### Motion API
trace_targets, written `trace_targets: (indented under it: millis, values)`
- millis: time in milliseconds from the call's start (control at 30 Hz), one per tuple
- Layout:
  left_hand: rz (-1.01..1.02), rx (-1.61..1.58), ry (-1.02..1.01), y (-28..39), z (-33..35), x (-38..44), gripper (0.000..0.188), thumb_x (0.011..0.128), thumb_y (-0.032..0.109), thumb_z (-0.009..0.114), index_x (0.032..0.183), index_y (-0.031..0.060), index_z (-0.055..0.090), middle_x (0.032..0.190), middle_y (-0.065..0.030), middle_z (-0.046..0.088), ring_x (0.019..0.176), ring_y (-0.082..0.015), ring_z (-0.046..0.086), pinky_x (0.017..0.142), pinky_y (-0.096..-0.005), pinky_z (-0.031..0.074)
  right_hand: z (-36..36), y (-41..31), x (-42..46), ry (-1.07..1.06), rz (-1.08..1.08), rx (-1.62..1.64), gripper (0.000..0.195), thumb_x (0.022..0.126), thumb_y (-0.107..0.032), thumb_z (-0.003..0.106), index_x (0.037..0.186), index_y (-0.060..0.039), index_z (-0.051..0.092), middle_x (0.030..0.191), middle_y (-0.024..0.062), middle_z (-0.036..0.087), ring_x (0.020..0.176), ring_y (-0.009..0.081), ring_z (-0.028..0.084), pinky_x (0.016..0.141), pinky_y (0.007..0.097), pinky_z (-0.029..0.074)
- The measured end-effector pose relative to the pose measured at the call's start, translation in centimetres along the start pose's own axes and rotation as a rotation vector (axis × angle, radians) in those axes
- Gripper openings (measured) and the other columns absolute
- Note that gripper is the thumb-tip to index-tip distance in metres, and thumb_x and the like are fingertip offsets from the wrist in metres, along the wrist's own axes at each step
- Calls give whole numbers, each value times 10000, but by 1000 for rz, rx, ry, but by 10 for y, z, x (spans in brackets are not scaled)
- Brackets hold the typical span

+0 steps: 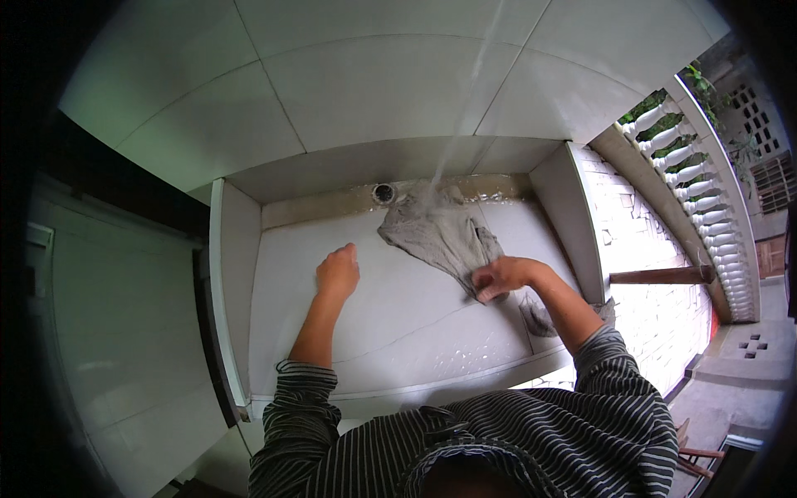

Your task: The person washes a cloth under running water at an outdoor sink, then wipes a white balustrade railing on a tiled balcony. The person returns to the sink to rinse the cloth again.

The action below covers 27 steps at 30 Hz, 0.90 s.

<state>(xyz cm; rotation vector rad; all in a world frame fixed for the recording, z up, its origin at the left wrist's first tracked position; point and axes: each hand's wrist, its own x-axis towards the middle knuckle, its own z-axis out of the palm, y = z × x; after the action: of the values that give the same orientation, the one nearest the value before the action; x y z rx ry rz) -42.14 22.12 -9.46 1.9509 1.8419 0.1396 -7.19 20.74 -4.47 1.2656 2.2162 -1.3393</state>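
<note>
A wet grey cloth (436, 233) lies spread on the floor of a shallow white-tiled wash basin (386, 324). From above, a stream of water (457, 134) falls onto its far end. My right hand (501, 277) grips the cloth's near right corner, the fingers slightly blurred. My left hand (338, 271) is over the tiles to the left, apart from the cloth, its fingers curled in with nothing seen in them. Partly hidden under my right forearm is a second grey cloth (538, 316), by the basin's near right corner.
A round drain hole (383, 193) sits at the back of the basin, left of the cloth's far end. Low side walls (235, 292) bound the basin, with a tiled wall (386, 87) behind. Outside to the right stand a wooden bar (660, 276) and a white balustrade (700, 187).
</note>
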Motion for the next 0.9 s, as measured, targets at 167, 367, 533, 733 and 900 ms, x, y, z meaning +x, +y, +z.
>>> trace_targets:
  millis: [167,367,533,733,900]
  values:
    - [-53,-442,-203,34,17,-14,238,751,241,648,853,67,522,804,-117,612,745,-271,590,648,-357,465,32,8,79,676,254,-324,566,755,-480,630,1133,-78,510,974,144,628,923,331,592,820,399,457]
    - [-376,-1329,-557,67,52,-40,503,804,389,640,1138,70,441,1115,-123,525,934,-236,571,777,-346,461,25,-20,90,581,301,25,394,802,-399,588,967,-41,597,906,179,635,869,364,601,747,434,469]
    - [-585,-1684,-651,76,60,-26,950,761,636,548,1429,157,72,1423,-232,179,1224,-365,384,945,-474,378,-53,-74,70,1001,-114,622,271,822,-257,585,819,13,565,680,34,527,681,90,394,614,284,395]
    - [-463,-2147,-453,104,10,5,1016,727,655,564,1425,198,-16,1451,-222,63,1242,-404,330,959,-514,344,-80,-107,37,1132,-360,1035,225,838,-222,572,910,-10,569,810,1,529,764,95,440,688,243,376]
    - [-346,-1991,-162,90,22,27,863,751,402,701,1383,120,186,1290,-198,361,1092,-273,480,846,-390,434,46,-31,24,780,195,969,477,793,-237,622,1159,43,495,943,118,606,832,136,551,705,282,454]
